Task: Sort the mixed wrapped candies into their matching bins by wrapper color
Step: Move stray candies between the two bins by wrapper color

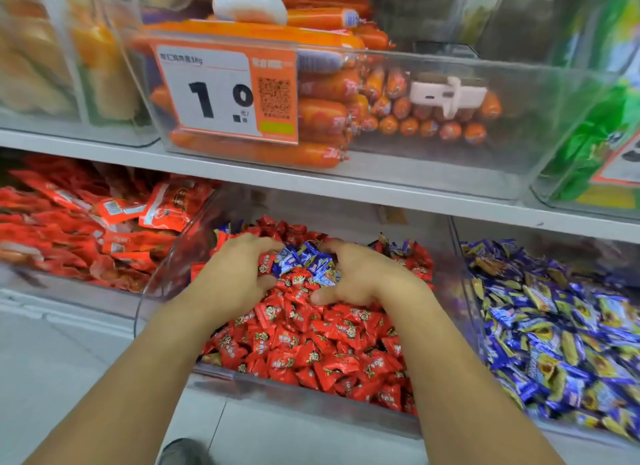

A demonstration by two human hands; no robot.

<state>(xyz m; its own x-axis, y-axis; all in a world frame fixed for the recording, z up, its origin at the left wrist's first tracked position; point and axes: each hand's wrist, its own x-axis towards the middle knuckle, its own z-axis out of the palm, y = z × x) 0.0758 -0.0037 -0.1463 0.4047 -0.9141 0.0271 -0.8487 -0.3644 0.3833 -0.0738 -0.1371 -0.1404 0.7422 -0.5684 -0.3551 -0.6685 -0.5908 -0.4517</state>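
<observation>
A clear middle bin [277, 392] on the lower shelf is full of red wrapped candies [311, 347]. A small heap of blue wrapped candies [304, 262] lies on top of them near the back. My left hand [235, 274] and my right hand [360, 274] cup this blue heap from either side, fingers curled around it. To the right stands a clear bin of blue wrapped candies [554, 333].
Red snack packets [86, 222] fill the bin at lower left. On the upper shelf [381, 191] a clear bin holds orange sausages [325, 118] behind a price label [225, 90]. Green packets [595, 142] sit at upper right. Grey floor lies below.
</observation>
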